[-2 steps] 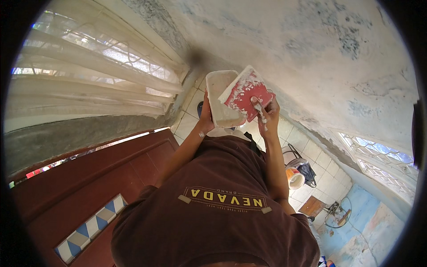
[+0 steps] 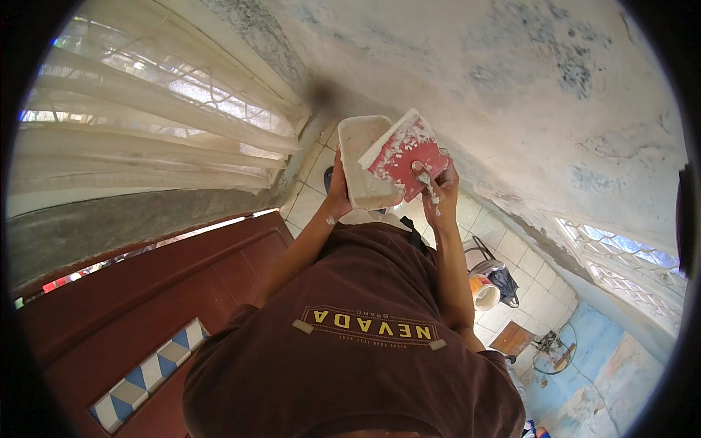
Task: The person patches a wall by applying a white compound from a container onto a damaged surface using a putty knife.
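My left hand (image 2: 338, 182) grips the left side of an off-white rectangular plastic tray (image 2: 355, 157), with pale paste on its inside, above the tiled floor. My right hand (image 2: 438, 186) is closed round a red flat scraper (image 2: 401, 164), thumb on its face. The scraper is smeared with white paste along its upper edge and tilts over the right half of the tray, hiding part of it. White paste also coats my right thumb and fingers.
A curtained window (image 2: 146, 131) and a dark red door (image 2: 66, 336) are on the left. The patched wall (image 2: 511, 73) has a grille window (image 2: 613, 255) at right. On the tiled floor (image 2: 482, 223) lie a bucket (image 2: 485, 292), black bag (image 2: 504, 283), wooden board (image 2: 511, 337) and cables.
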The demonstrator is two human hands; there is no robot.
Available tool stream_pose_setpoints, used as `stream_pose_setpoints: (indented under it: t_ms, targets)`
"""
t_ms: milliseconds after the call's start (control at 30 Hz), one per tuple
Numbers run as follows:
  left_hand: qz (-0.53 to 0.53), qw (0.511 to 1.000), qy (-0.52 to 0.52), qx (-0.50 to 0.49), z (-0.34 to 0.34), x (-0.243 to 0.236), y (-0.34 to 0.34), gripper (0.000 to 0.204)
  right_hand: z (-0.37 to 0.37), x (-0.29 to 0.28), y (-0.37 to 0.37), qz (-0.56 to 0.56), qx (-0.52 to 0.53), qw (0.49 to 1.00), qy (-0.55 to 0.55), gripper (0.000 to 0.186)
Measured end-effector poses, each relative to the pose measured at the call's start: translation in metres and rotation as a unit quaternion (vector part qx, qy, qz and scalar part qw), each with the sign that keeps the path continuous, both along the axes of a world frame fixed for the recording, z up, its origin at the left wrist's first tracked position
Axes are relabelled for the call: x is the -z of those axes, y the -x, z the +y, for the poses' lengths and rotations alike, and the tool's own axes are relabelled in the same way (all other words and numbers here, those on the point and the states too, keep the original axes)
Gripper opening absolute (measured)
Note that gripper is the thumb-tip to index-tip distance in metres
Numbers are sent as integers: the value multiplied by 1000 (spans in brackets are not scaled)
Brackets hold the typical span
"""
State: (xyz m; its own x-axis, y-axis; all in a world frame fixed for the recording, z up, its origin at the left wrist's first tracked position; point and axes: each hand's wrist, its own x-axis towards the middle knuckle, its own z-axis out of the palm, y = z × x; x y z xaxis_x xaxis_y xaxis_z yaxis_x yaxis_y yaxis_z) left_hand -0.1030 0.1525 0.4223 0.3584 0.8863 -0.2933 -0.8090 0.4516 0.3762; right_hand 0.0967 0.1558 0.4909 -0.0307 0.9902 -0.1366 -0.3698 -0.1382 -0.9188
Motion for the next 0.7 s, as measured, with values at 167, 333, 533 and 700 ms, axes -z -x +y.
stream_pose_setpoints:
  t_ms: [167,333,533,700]
  targets:
    - [-1,999,25,-29,2,16,14,71,-1,26,7,181,15,983,40,30]
    - [134,984,-78,-84,3,-10,24,68,15,11,27,196,-30,978,65,36]
    - [81,987,48,-128,0,-3,59,70,38,3,54,232,-88,966,71,37]
    - [-1,990,68,-125,13,-4,108,74,73,13,84,304,-58,944,117,27]
